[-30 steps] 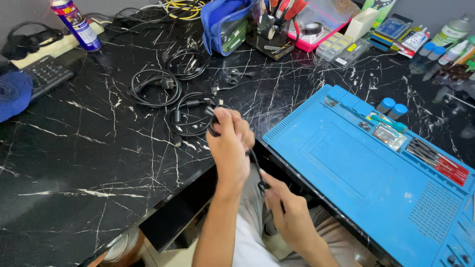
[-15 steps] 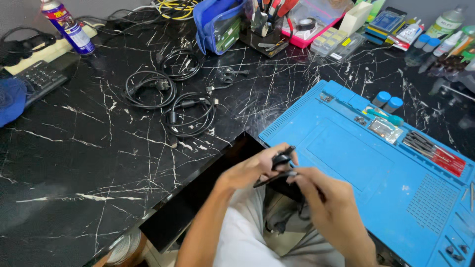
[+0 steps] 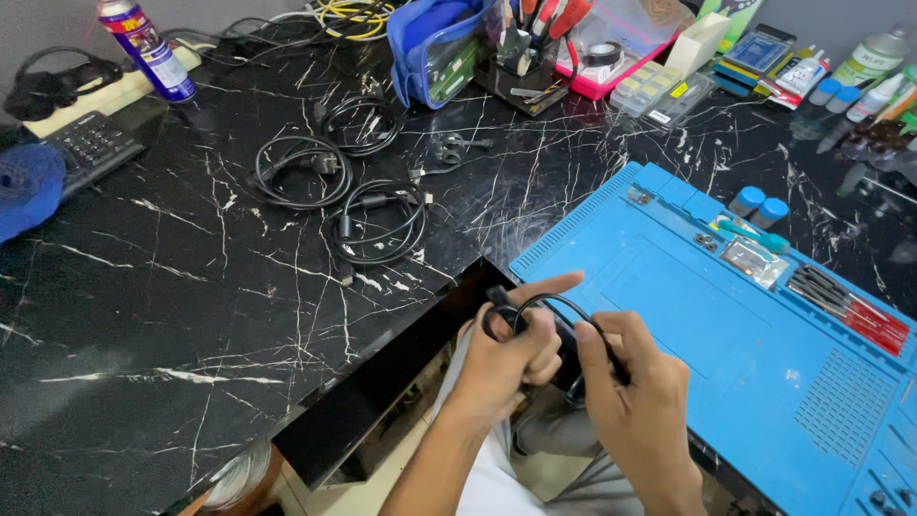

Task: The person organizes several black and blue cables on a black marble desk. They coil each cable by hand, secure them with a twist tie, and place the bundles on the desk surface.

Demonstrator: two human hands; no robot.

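Spray can [image 3: 143,48] with red-blue-yellow label, upright at table's [image 3: 143,315] far left. Clear compartment boxes [image 3: 659,91] with yellow stickers, far centre-right. Flat blue packets [image 3: 759,53] beside them. White bottle [image 3: 874,62] with green label, far right.

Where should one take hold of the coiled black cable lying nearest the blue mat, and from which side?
Grip the coiled black cable across its bundled strands at the near rim, coming straight down from above. It lies flat on the marble table with bare surface around it, so fingers can pinch the whole loop.
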